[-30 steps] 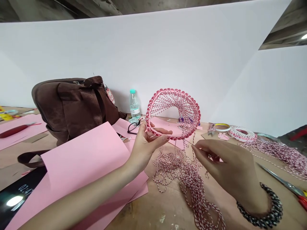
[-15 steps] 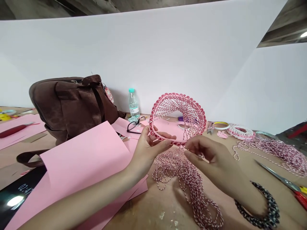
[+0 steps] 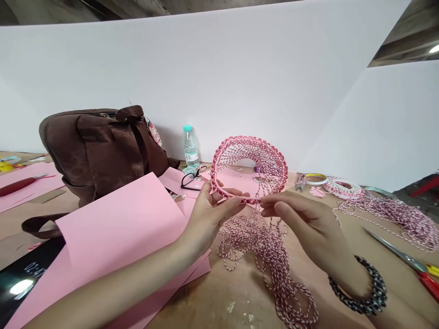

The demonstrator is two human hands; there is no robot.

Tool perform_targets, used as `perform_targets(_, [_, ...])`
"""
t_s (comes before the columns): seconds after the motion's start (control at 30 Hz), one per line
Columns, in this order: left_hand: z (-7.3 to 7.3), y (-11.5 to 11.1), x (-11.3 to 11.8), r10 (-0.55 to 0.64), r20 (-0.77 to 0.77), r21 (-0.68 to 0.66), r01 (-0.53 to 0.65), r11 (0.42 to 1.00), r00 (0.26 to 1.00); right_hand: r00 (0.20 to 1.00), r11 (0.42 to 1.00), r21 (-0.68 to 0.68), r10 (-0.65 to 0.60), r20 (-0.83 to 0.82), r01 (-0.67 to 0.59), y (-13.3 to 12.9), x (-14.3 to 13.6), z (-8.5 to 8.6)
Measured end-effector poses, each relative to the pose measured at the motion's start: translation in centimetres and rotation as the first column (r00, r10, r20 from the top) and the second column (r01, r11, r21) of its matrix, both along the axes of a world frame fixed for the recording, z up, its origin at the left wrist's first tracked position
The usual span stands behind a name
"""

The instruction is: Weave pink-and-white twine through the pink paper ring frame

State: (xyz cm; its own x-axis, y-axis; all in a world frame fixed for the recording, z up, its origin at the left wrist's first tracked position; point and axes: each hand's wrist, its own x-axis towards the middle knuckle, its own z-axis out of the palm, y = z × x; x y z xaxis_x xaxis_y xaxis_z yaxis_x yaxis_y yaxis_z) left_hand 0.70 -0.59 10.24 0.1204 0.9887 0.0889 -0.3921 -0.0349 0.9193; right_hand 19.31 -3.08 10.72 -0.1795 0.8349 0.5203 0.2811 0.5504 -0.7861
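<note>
A round pink ring (image 3: 284, 170) with a scalloped edge stands tilted above the table, red-and-white cord strung across its inside. My left hand (image 3: 214, 208) grips its lower left rim between thumb and fingers. At the lower right rim is my right hand (image 3: 298, 212), its fingertips touching the edge near the cord; whether they pinch the cord is hard to make out. From the rim, cord runs down into a loose tangled pile (image 3: 270, 251) on the table. A dark beaded bracelet (image 3: 363, 292) circles my right wrist.
Pink sheets (image 3: 123, 228) overlap a phone (image 3: 24, 274) at left, before a brown backpack (image 3: 106, 151). Behind are a bottle (image 3: 190, 148) and glasses (image 3: 188, 180). At right lie scissors (image 3: 401, 256), another cord pile (image 3: 404, 219), a corded ring (image 3: 343, 187) and tape (image 3: 316, 178).
The ring has turned and shifted slightly left. My right hand has moved up against its lower rim, with the fingers straighter than before. My left hand keeps its hold.
</note>
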Motion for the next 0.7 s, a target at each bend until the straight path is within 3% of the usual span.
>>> perform_targets(0.13, [-0.2,-0.1,0.0,0.008,-0.008,-0.003,-0.008,1.0,1.0,0.977,0.969,0.212,-0.156,0.146,0.123,0.4,0.0,-0.2])
perform_targets(0.37, [0.0,-0.6,0.1,-0.015,-0.062,0.015,0.016,1.0,0.998,0.948,0.877,0.423,-0.299,0.113,0.226,0.1,0.0,-0.7])
perform_targets(0.53, [0.2,-0.6,0.1,-0.026,-0.062,0.029,0.028,0.999,0.998,0.943,0.836,0.526,-0.286,0.173,0.157,0.3,-0.1,-0.7])
perform_targets(0.7, [0.3,-1.0,0.1,-0.039,-0.038,0.032,0.041,0.999,0.998,0.887,0.72,0.67,-0.414,0.206,0.18,1.0,0.0,-1.2])
